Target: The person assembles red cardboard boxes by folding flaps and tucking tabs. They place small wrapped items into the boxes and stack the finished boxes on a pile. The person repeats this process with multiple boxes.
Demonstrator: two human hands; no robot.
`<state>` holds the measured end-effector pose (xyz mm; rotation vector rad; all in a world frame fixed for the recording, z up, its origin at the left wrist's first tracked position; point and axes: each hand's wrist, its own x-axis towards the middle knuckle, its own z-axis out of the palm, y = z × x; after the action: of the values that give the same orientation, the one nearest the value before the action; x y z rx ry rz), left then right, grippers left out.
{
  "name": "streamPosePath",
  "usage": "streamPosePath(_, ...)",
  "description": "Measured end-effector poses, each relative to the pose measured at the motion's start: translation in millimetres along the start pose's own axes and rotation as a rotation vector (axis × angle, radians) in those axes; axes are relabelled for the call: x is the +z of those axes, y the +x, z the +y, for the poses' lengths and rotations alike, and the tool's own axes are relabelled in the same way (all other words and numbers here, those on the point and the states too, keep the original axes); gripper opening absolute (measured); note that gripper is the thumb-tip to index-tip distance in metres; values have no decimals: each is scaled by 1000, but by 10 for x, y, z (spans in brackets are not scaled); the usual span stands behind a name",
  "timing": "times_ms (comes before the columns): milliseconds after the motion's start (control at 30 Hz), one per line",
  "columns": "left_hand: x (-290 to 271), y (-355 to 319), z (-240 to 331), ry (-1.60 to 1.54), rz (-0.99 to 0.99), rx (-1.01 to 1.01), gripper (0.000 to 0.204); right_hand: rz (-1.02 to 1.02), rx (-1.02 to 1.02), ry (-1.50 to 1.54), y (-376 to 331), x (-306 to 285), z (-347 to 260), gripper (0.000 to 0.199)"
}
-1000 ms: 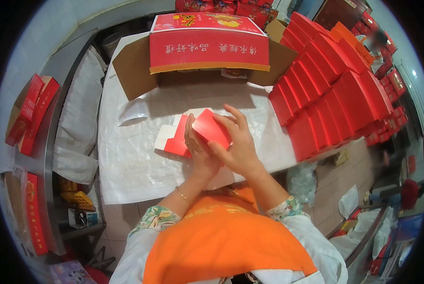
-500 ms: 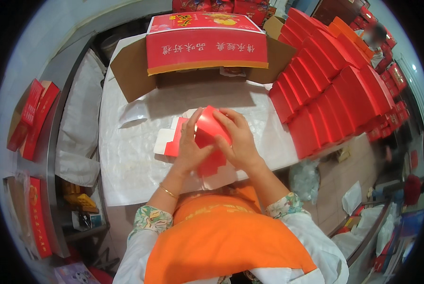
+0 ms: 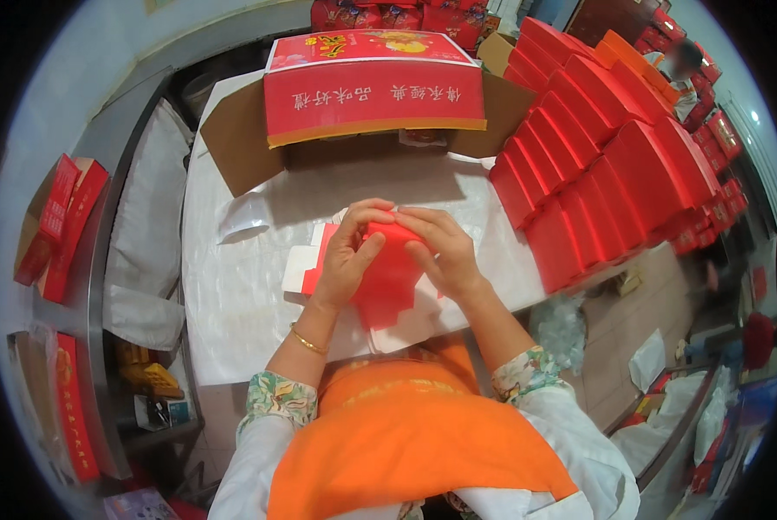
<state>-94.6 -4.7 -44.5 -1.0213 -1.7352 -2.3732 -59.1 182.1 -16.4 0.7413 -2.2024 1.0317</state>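
Both our hands, left (image 3: 347, 260) and right (image 3: 440, 253), grip a red carton blank (image 3: 386, 279) just above the white-covered worktop (image 3: 232, 286), before rows of finished red boxes (image 3: 605, 165). It looks light, thin and easily creased; we judge its folded edges the safest hold.

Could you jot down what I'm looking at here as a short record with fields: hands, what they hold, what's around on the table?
Left hand: left hand grips the left side of a red folding carton, fingers curled over its top edge.
Right hand: right hand grips the carton's right side.
Carton: partly folded, held just above the table, white inner flaps showing.
Table cover: white sheet.
Behind: large open cardboard box with red printed flap.
Right side: rows of finished red boxes, stacked leaning.
Far left: more red flat packs on a shelf.
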Motion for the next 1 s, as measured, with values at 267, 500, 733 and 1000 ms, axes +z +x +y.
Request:
streamPosePath(267,3,-50,-19,-63,46,21,13,-6,-43,31,66,-39,-98,29)
streamPosePath(500,1,-57,93,-39,-11,-35,24,-7,76,116,68,-39,-133,30)
streamPosePath(733,36,-119,83,-67,-59,-42,42,-7,27,37,-2,-10,-165,32)
streamPosePath(1000,86,-136,96,-5,-8,-28,43,-32,136,43,-28,37,-249,35)
